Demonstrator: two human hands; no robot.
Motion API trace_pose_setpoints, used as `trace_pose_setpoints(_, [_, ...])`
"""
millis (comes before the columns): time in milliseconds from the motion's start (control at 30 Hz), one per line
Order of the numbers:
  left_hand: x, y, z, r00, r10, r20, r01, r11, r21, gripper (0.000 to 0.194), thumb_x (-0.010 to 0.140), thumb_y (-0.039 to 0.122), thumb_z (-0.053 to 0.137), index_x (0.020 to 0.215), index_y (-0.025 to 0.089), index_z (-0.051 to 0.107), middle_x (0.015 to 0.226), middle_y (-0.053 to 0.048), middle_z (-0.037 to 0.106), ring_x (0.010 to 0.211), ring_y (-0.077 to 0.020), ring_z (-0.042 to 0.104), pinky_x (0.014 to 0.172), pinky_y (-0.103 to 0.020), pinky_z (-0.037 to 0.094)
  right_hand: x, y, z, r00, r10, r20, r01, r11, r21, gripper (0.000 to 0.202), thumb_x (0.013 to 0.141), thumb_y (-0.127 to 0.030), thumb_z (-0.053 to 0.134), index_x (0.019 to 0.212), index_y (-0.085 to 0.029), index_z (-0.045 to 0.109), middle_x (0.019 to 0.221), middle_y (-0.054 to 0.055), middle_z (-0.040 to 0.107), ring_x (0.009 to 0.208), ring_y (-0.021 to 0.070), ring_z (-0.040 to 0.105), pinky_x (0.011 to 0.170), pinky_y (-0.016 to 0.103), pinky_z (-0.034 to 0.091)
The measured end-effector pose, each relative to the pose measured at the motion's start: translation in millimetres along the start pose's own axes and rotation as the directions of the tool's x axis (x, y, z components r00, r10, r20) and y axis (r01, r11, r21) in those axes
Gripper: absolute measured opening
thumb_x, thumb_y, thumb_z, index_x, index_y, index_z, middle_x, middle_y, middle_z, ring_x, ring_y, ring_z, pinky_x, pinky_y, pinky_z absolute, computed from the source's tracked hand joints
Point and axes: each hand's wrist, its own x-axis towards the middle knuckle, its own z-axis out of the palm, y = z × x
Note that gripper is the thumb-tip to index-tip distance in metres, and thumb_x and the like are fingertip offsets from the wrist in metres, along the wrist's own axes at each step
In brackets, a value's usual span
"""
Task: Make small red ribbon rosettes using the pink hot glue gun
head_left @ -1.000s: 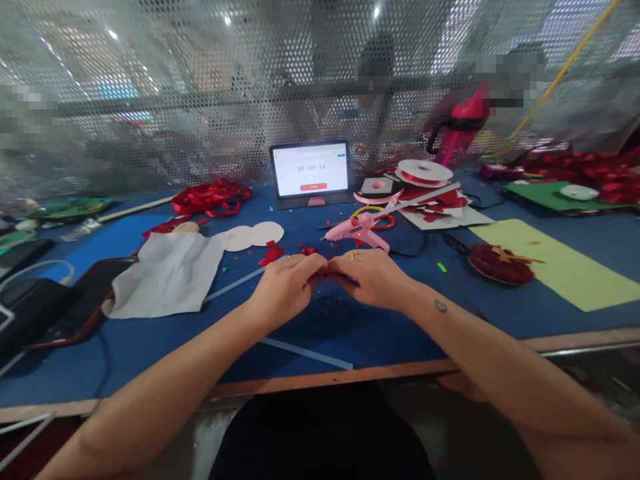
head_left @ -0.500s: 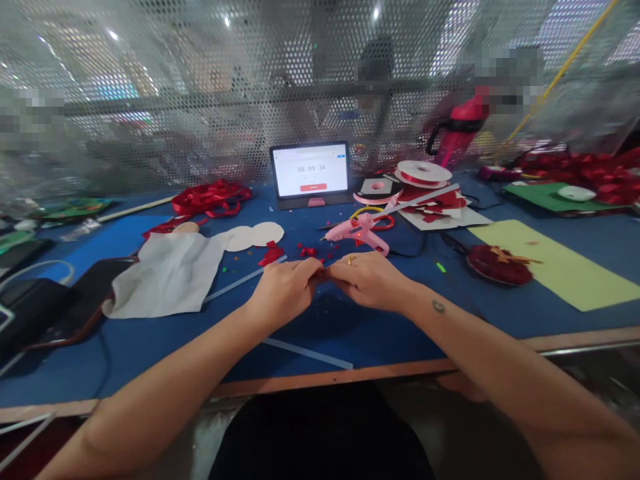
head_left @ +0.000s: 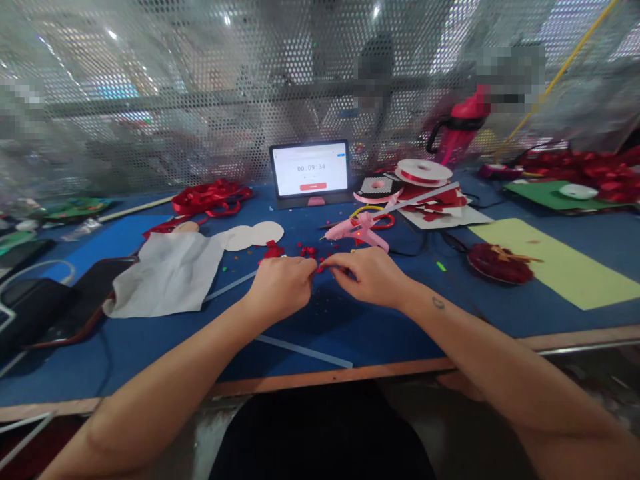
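Observation:
Over the middle of the blue table, my left hand (head_left: 283,287) is closed, with its fingertips pinched around something I cannot make out. My right hand (head_left: 367,279) faces it a small distance away, thumb and forefinger pinched near the left fingertips; whatever lies between them is too small to tell. Just beyond the fingers are small red pieces (head_left: 308,251) and a red scrap (head_left: 273,249). Behind my right hand lies a pink glue gun (head_left: 356,230) with a long clear stick in its back, beside yellow-and-red-handled scissors (head_left: 383,219).
A tablet (head_left: 311,172) stands at the back. Ribbon spools (head_left: 424,172) and a pink bottle (head_left: 460,130) are at the back right, yellow paper (head_left: 560,260) at the right. White cloth (head_left: 170,273) and a phone (head_left: 90,300) lie left; a clear stick (head_left: 305,351) lies near the front edge.
My hands have moved slightly apart, and a gap now shows between their knuckles. The left hand has turned a little, with its fingers curled more. Objects on the table look unchanged.

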Motion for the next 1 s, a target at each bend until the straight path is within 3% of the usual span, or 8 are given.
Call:
trace_pose_setpoints(67, [2.2, -6.2, -2.6, 0.997, -0.044, -0.062, 0.037, 0.992, -0.117, 0.017, 0.076, 0.018, 0.048, 0.068, 0.018, 0.064, 0.061, -0.001, 0.065, 0.055, -0.0139, 0.057, 0.049, -0.022, 0.034, 0.6, 4.4, -3.6, 0.993, 0.057, -0.102, -0.049, 0.996, 0.075, 0.026, 0.082, -0.024, 0.045, 0.097, -0.018, 0.065, 0.063, 0.0, 0.065, 0.056, 0.0109, 0.054, 0.056, 0.023, 0.033])
trace_pose_setpoints(167, [5.4, -16.2, -8.2, 0.97, -0.202, -0.138, 0.144, 0.928, -0.342, 0.016, 0.076, 0.023, 0.053, 0.065, 0.018, 0.063, 0.055, 0.001, 0.061, 0.052, -0.011, 0.054, 0.05, -0.021, 0.037, 1.6, 11.1, -7.5, 0.973, 0.121, -0.198, -0.089, 0.982, 0.166, 0.024, 0.082, -0.025, 0.046, 0.094, -0.017, 0.066, 0.059, -0.001, 0.063, 0.055, 0.0103, 0.053, 0.057, 0.022, 0.035])
trace_pose_setpoints(300, [9.3, -25.9, -8.7, 0.898, -0.406, -0.167, 0.207, 0.727, -0.655, 0.016, 0.076, 0.029, 0.058, 0.068, 0.015, 0.062, 0.059, 0.0, 0.063, 0.053, -0.0104, 0.057, 0.052, -0.021, 0.043, 2.5, 16.4, -7.6, 0.965, 0.148, -0.217, -0.108, 0.977, 0.184, 0.023, 0.08, -0.025, 0.047, 0.091, -0.018, 0.066, 0.059, -0.001, 0.061, 0.053, 0.0099, 0.052, 0.055, 0.022, 0.035])
trace_pose_setpoints(400, [12.7, -34.1, 1.7, 0.859, -0.497, -0.121, 0.23, 0.587, -0.776, 0.016, 0.074, 0.031, 0.061, 0.075, 0.015, 0.063, 0.063, -0.002, 0.065, 0.056, -0.0119, 0.06, 0.053, -0.022, 0.047, 2.8, 17.8, -7.7, 0.963, 0.156, -0.218, -0.115, 0.975, 0.188, 0.023, 0.081, -0.025, 0.047, 0.092, -0.018, 0.066, 0.061, -0.001, 0.062, 0.052, 0.0095, 0.051, 0.055, 0.022, 0.035])
trace_pose_setpoints(533, [15.9, -45.5, 19.1, 0.877, -0.479, 0.032, 0.327, 0.548, -0.77, 0.018, 0.071, 0.031, 0.063, 0.078, 0.015, 0.065, 0.063, -0.002, 0.066, 0.059, -0.0144, 0.064, 0.051, -0.022, 0.049, 3.2, 20.4, -11.0, 0.955, 0.173, -0.241, -0.119, 0.967, 0.223, 0.026, 0.083, -0.025, 0.044, 0.095, -0.018, 0.066, 0.06, -0.001, 0.061, 0.05, 0.0088, 0.05, 0.058, 0.022, 0.038])
trace_pose_setpoints(733, [16.8, -45.7, 27.5, 0.924, -0.37, 0.097, 0.283, 0.491, -0.824, 0.033, 0.069, 0.021, 0.061, 0.101, 0.012, 0.063, 0.086, -0.01, 0.07, 0.079, -0.0184, 0.067, 0.072, -0.03, 0.055, 3.4, 22.6, -14.1, 0.952, 0.179, -0.248, -0.117, 0.963, 0.243, 0.025, 0.083, -0.024, 0.044, 0.093, -0.019, 0.066, 0.056, -0.003, 0.059, 0.054, 0.0091, 0.053, 0.06, 0.022, 0.039])
trace_pose_setpoints(867, [16.5, -45.0, 25.7, 0.935, -0.348, 0.071, 0.267, 0.558, -0.785, 0.032, 0.069, 0.017, 0.059, 0.1, 0.014, 0.065, 0.097, -0.009, 0.069, 0.083, -0.0181, 0.067, 0.078, -0.032, 0.054, 3.3, 21.5, -14.1, 0.954, 0.178, -0.241, -0.119, 0.963, 0.241, 0.026, 0.083, -0.024, 0.043, 0.093, -0.02, 0.066, 0.058, -0.002, 0.06, 0.054, 0.0092, 0.052, 0.059, 0.023, 0.04])
trace_pose_setpoints(1000, [18.6, -55.7, 20.9, 0.882, -0.47, -0.024, 0.281, 0.566, -0.775, 0.032, 0.07, 0.021, 0.059, 0.102, 0.016, 0.064, 0.095, -0.008, 0.069, 0.076, -0.0158, 0.066, 0.069, -0.026, 0.054, 4.1, 25.8, -14.3, 0.945, 0.186, -0.27, -0.122, 0.964, 0.237, 0.025, 0.083, -0.028, 0.044, 0.09, -0.022, 0.067, 0.052, -0.004, 0.055, 0.048, 0.0087, 0.048, 0.055, 0.024, 0.039])
